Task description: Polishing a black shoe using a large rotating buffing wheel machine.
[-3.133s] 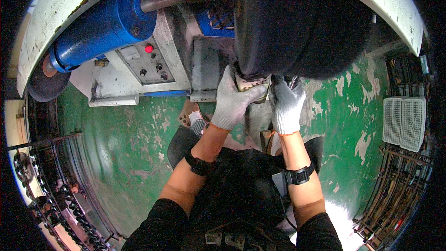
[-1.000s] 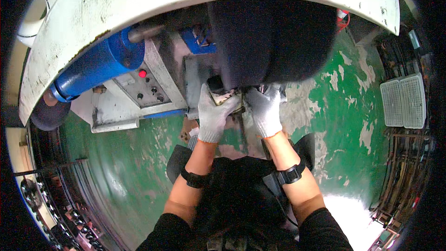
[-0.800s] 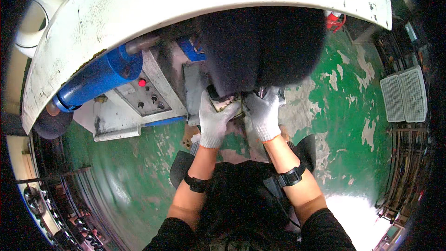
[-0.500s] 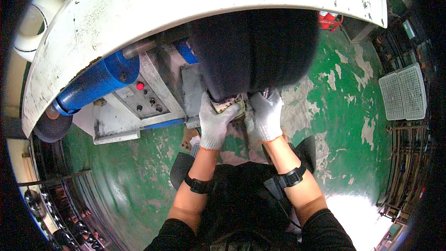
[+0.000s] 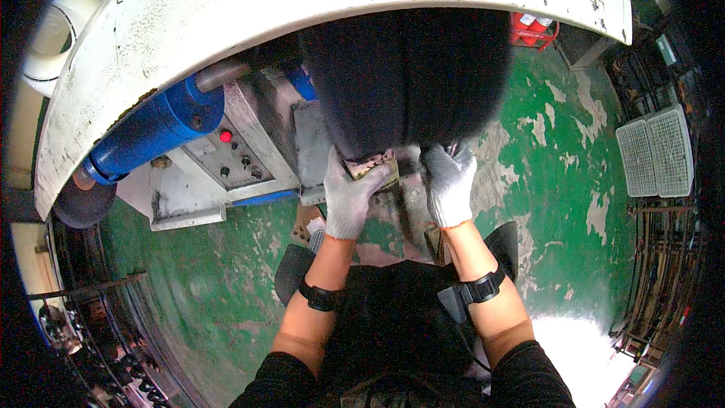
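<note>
A large black wheel [image 5: 408, 83], probably a buffing wheel, hangs under a white curved hood [image 5: 264, 7]. Directly below its lower edge, my left hand [image 5: 347, 195] in a white knit glove is closed around a small yellowish, dark-spotted pad or block [image 5: 384, 172], thumb across it. Whether another piece lies beneath the pad is hidden. My right hand [image 5: 448, 187], gloved alike, is apart from the left, with curled fingers under the wheel's lower right. A small shiny edge shows at its fingertips; I cannot make out the thing. The wheel hides where either hand's piece meets it.
Left of the wheel lie a blue cylindrical housing [image 5: 162, 125] and a control panel [image 5: 240, 160] with a red button. A smaller dark wheel [image 5: 84, 204] sits at far left. White plastic baskets [image 5: 655, 153] stand on the right by racks; red extinguishers [image 5: 531, 29] are behind.
My right hand has shifted right, widening the gap from the left hand. The left hand keeps its hold on the pad, nearly in place. The view has moved slightly.
</note>
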A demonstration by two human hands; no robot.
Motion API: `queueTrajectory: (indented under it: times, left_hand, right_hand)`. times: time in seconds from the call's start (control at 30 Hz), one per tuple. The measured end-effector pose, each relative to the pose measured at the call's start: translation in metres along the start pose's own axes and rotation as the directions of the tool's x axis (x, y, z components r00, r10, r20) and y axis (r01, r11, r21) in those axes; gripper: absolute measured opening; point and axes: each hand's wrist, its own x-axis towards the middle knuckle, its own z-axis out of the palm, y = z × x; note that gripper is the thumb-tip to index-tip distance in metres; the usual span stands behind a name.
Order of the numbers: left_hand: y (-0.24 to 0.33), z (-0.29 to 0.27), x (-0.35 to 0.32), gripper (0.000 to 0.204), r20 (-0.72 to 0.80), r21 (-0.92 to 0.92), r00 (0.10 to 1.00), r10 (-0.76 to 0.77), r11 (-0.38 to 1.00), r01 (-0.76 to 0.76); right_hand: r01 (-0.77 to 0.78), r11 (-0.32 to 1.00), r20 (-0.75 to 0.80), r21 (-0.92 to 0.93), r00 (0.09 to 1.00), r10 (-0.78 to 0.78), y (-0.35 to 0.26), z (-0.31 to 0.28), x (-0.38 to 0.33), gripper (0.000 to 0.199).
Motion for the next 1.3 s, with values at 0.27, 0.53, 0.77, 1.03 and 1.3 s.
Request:
queueTrajectory:
  times: [0.27,0.53,0.77,1.03,1.3]
  left_hand:
    - [0.002,0.003,-0.001,0.057,0.046,-0.094,0.996,-0.072,0.993,0.076]
    - [-0.004,0.0,0.002,0.057,0.029,-0.007,0.999,-0.039,0.999,0.04]
    - [-0.007,-0.005,0.002,0.052,0.017,-0.026,0.996,-0.087,0.996,0.088]
    - [0.007,-0.001,0.001,0.049,0.037,-0.018,0.999,-0.024,1.0,0.025]
    - [0.018,0.003,-0.002,0.052,0.063,-0.132,0.997,-0.043,0.99,0.051]
  right_hand:
    - [0.042,0.995,0.04,-0.086,0.998,-0.039,0.001,0.001,-0.002,0.01]
    - [0.03,0.999,0.084,-0.033,0.996,-0.027,-0.009,0.008,-0.011,0.007]
    - [0.081,0.995,0.11,-0.052,0.991,-0.074,-0.005,0.016,-0.016,0.009]
    - [0.073,0.979,0.061,-0.191,0.996,-0.062,0.005,0.014,-0.008,0.011]
    - [-0.097,0.969,0.057,0.229,0.995,0.086,-0.001,0.006,-0.002,0.015]
